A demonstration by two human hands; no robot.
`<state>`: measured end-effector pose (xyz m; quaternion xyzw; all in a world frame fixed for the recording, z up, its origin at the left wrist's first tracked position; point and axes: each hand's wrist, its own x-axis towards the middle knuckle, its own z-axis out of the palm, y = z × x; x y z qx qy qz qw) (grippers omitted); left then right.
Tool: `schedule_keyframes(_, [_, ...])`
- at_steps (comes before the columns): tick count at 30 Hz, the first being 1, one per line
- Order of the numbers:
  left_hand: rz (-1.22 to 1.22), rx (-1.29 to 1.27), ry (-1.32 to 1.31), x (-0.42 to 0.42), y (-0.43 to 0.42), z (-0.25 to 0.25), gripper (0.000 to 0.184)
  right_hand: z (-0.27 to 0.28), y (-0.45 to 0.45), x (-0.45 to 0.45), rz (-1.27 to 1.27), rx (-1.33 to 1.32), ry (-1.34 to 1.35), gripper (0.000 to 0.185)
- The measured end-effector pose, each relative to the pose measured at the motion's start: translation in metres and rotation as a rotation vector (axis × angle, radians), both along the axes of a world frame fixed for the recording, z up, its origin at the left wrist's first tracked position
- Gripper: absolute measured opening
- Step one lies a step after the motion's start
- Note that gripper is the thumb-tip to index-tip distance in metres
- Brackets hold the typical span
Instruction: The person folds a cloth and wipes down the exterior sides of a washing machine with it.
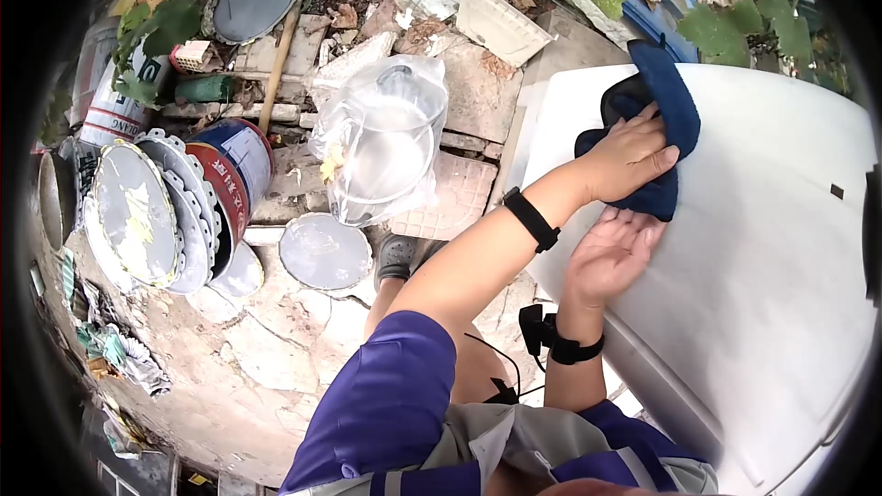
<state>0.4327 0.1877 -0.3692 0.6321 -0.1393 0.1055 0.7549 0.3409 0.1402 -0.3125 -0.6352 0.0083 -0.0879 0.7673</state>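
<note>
A dark blue cloth [682, 115] with black parts lies bunched on a white, smooth-topped surface [735, 266] at the right. From above, my left hand [634, 158] grips the cloth, palm down, its fingers reaching between the blue fabric and a black fold. Just below it is my right hand [611, 257], palm turned up. Its fingertips are tucked under the cloth's lower edge and partly hidden there. Black bands circle both wrists, and the right one carries a small black device [533, 326].
A bagged clear plastic tub [390, 142] stands on the paving. Left of it are a tipped paint bucket [234, 170], stacked grey lids [133, 216] and another lid [326, 251]. A white tray [501, 23] and a wooden stick [285, 50] lie among rubble and leaves.
</note>
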Motion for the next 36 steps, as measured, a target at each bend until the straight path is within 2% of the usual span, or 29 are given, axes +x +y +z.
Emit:
schedule_keyframes(2, [0.081,-0.043,-0.13,0.03,0.0,-0.008,0.059,-0.018,0.007,0.018,-0.084,0.089,-0.059,0.03])
schedule_keyframes(4, [0.129,-0.011,-0.073,0.04,0.001,-0.033,0.058,-0.05,0.01,0.035,-0.147,0.167,-0.069,0.024])
schedule_keyframes(6, [0.188,-0.057,0.007,0.053,-0.005,-0.083,0.059,-0.074,0.019,0.046,-0.119,0.167,0.044,0.036])
schedule_keyframes(8, [0.134,-0.082,0.216,0.039,-0.003,-0.139,0.063,-0.107,0.017,0.052,-0.077,0.182,0.234,0.051])
schedule_keyframes(11, [0.05,-0.136,0.488,-0.011,-0.013,-0.206,0.068,-0.147,0.001,0.031,-0.044,0.106,0.488,0.059])
schedule_keyframes(12, [-0.065,-0.128,0.637,-0.028,-0.012,-0.216,0.067,-0.154,-0.007,0.023,-0.042,0.073,0.531,0.059])
schedule_keyframes(13, [-0.018,-0.096,0.679,-0.047,-0.01,-0.207,0.063,-0.156,-0.013,0.015,-0.038,0.049,0.566,0.058])
schedule_keyframes(15, [0.015,0.001,0.582,-0.053,-0.024,-0.203,0.056,-0.148,-0.013,0.005,-0.057,0.022,0.544,0.055])
schedule_keyframes(16, [-0.026,0.085,0.443,-0.048,-0.015,-0.184,0.049,-0.142,-0.016,0.002,-0.049,0.011,0.459,0.053])
schedule_keyframes(17, [0.142,0.027,0.236,-0.037,-0.028,-0.178,0.047,-0.137,-0.02,0.001,-0.039,0.004,0.371,0.051])
schedule_keyframes(19, [0.019,0.169,0.115,-0.007,-0.003,-0.126,0.054,-0.115,-0.014,0.01,0.01,0.018,0.128,0.053])
schedule_keyframes(21, [0.117,0.025,-0.043,0.037,0.0,-0.121,0.064,-0.102,-0.005,0.031,0.017,0.063,0.067,0.06])
schedule_keyframes(23, [0.164,-0.023,0.047,0.065,0.006,-0.135,0.067,-0.103,0.009,0.05,0.047,0.192,0.12,0.064])
schedule_keyframes(25, [0.06,-0.039,0.27,0.073,0.008,-0.16,0.07,-0.12,0.008,0.054,0.026,0.19,0.212,0.063])
schedule_keyframes(26, [0.093,-0.089,0.271,0.068,0.005,-0.172,0.07,-0.127,0.007,0.051,0.031,0.194,0.256,0.061])
schedule_keyframes(29, [0.133,-0.126,0.352,0.031,-0.009,-0.213,0.058,-0.137,0.003,0.035,-0.011,0.215,0.412,0.056])
schedule_keyframes(31, [0.118,-0.205,0.478,-0.01,-0.016,-0.214,0.045,-0.139,0.003,0.021,-0.046,0.164,0.479,0.053])
schedule_keyframes(32, [0.094,-0.169,0.557,-0.034,-0.012,-0.197,0.041,-0.139,0.002,0.007,-0.065,0.104,0.496,0.052])
schedule_keyframes(35, [0.024,-0.24,0.497,-0.105,-0.036,-0.176,0.041,-0.124,-0.025,-0.04,0.007,-0.048,0.395,0.05])
schedule_keyframes(36, [-0.027,-0.342,0.515,-0.125,-0.038,-0.145,0.043,-0.101,-0.026,-0.054,0.057,-0.107,0.339,0.052])
